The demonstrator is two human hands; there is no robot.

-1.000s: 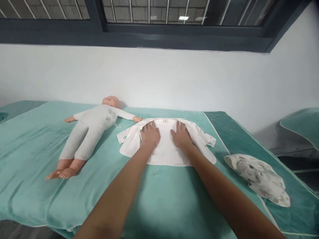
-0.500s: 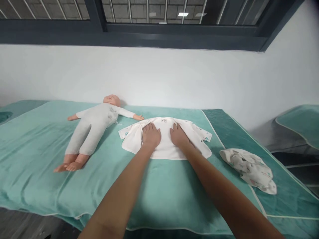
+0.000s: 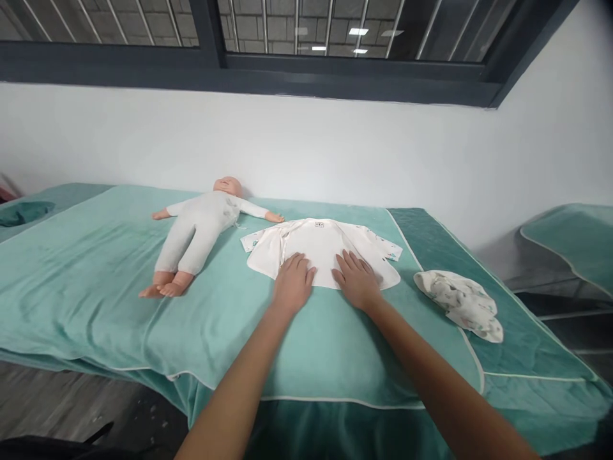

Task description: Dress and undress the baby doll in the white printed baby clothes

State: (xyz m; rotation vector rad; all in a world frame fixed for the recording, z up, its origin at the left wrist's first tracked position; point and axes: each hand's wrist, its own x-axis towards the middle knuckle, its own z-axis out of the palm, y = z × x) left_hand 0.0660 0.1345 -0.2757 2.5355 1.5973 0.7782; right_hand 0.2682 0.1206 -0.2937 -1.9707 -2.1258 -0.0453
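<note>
At the far left, tucked close to the edge of view, shows a dark teal bundle (image 3: 26,214) on the teal cloth (image 3: 96,275); below, past the hanging border, shows grey floor (image 3: 52,396). Moving right, comes to a white-bodied doll (image 3: 205,217), laid on its back with head near the white wall (image 3: 335,140), beneath a dark-framed window (image 3: 345,80) with upright bars beyond the glass. Has arms stretched to both sides, feet together and pointing toward the near left, one arm extended right up beside the white shirt (image 3: 318,252); too close to tell whether touching. Next, spread flat on the teal cloth with the inside upward, has that shirt, neck label toward the wall, hem toward the near side, front panels turned outward, printed sleeves reaching left and right. Resting palm down with the left hand (image 3: 293,281) on the lower left of the shirt near the hem, fingers extended, grasping nothing. Resting likewise with the right hand (image 3: 357,278) on the lower right, fingers slightly fanned, unclenched, well apart from the other. Farther right, lying across the pale seam onto a darker teal cloth (image 3: 536,335), shows a crumpled printed bundle (image 3: 460,303), clear of both hands. At the far right, ends with a second teal cover (image 3: 575,236) edged in paler trim, well apart.
</note>
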